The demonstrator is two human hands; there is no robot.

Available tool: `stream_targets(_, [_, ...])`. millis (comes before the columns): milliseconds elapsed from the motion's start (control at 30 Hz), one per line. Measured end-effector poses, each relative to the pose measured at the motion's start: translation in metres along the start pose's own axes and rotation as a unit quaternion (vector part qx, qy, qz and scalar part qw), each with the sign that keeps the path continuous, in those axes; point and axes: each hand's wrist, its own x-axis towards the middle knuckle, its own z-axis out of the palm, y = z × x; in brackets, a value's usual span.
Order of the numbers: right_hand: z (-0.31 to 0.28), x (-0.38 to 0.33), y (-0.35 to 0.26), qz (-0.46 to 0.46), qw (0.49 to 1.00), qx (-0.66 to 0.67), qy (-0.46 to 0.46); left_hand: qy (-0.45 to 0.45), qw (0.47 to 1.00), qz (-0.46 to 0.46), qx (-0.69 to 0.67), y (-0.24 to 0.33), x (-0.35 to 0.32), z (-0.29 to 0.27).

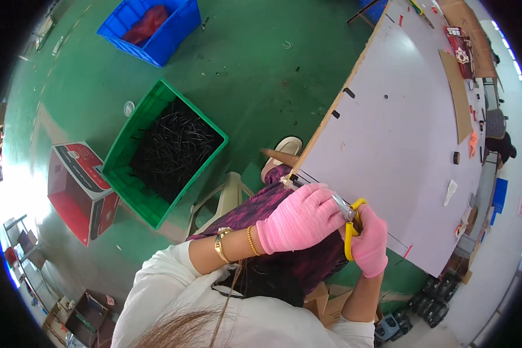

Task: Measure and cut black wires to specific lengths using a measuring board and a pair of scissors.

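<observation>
While I am watching through the head camera, a seated person in pink gloves is working at the near edge of a white table, low and right of centre in the frame. Their left hand is curling closed around a thin metal rod, which is running from the table's corner at mid-frame down toward the right hand. Their right hand is gripping a yellow-handled cutter, fingers wrapped tight about the handles, its grey metal head touching the rod just beside the left glove. I cannot tell how the cutter's blades are sitting, as the gloves are hiding them.

Gold bracelets are circling the left wrist, above a white sleeve at lower centre. A purple patterned garment is covering the lap beneath the hands.

On the green floor at centre left, a green crate is holding a heap of dark rods. A blue crate with a red bag is standing at upper left, and a red and white carton is lying at far left. Cardboard sheets are lying on the table toward the upper right.
</observation>
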Motion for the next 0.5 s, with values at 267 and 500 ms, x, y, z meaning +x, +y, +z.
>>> stream_targets(267, [-0.0002,0.0034,0.0029,0.006,1.000,-0.006,-0.013,0.017,0.999,0.016,-0.044,-0.0064,-0.0001,0.0021])
stream_targets(500, [-0.0005,0.0044,-0.0004,0.020,0.999,-0.028,-0.022,-0.007,0.999,0.023,-0.041,-0.0085,-0.0028,0.0029])
